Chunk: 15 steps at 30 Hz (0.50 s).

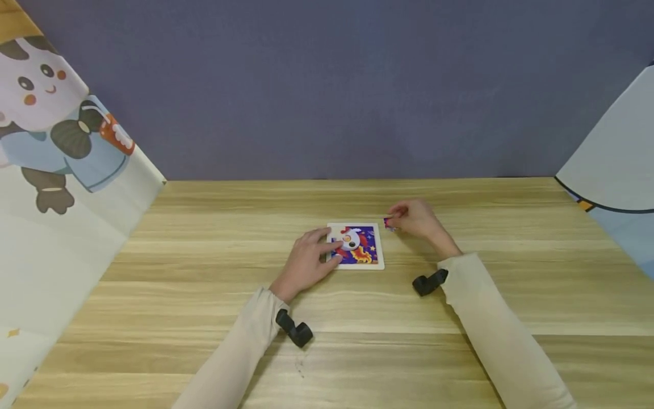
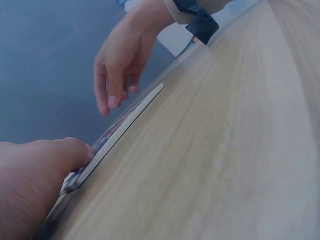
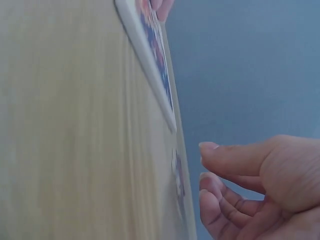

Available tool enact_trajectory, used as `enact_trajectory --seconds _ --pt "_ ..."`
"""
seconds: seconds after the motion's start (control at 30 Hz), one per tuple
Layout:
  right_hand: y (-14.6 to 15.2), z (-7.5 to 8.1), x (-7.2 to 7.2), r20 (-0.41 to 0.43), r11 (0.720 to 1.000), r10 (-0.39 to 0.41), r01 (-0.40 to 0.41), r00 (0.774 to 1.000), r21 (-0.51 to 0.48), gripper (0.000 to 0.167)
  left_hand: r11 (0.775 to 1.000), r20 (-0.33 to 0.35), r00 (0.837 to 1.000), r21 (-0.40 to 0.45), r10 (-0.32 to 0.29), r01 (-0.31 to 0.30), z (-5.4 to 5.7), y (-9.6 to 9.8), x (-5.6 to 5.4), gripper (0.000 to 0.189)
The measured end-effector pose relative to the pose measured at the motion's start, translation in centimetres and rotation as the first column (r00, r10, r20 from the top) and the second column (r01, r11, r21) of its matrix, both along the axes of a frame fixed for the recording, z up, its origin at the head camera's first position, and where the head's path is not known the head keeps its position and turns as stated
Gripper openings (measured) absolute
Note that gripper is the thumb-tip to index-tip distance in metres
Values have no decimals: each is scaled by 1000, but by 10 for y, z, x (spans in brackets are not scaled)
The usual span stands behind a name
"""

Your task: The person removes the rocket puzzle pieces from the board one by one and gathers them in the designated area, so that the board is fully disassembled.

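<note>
A square picture puzzle [image 1: 369, 245] with a white frame lies on the wooden table; its picture has a white-faced character with red and flame-yellow parts on purple. My left hand [image 1: 306, 260] rests on its left side with spread fingers, and in the left wrist view the thumb [image 2: 79, 152] touches the puzzle near its edge. Right of the frame are small purple-and-red puzzle pieces [image 3: 178, 177], or a single one; I cannot tell which. Just above them hovers my right hand [image 1: 416, 218], thumb and fingers bent, with a gap between the tips and nothing held.
The wooden table [image 1: 357, 363] reaches back to a dark blue-grey wall [image 1: 357, 91]. A white panel with a cartoon figure [image 1: 46, 102] stands at the left, and another pale printed panel [image 1: 618, 142] at the right. Each wrist wears a black camera mount [image 1: 429, 282].
</note>
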State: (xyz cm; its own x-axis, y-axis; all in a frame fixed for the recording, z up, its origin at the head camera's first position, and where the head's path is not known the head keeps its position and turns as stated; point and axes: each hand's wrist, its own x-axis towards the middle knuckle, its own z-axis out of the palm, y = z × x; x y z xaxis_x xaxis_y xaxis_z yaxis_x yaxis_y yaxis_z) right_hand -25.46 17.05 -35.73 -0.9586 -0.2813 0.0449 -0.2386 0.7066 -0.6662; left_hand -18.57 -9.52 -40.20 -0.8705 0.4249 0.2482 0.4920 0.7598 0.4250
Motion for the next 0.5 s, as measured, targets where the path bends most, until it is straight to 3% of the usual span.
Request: enact_trajectory --seconds 0.17,0.5 --pt "-12 0 8 -21 999 31 -32 999 -24 26 1000 1 1000 -5 -6 6 0 -2 3 38" --pt "-28 -5 16 20 996 70 -69 997 -48 30 1000 18 1000 -13 -6 6 0 -3 6 38"
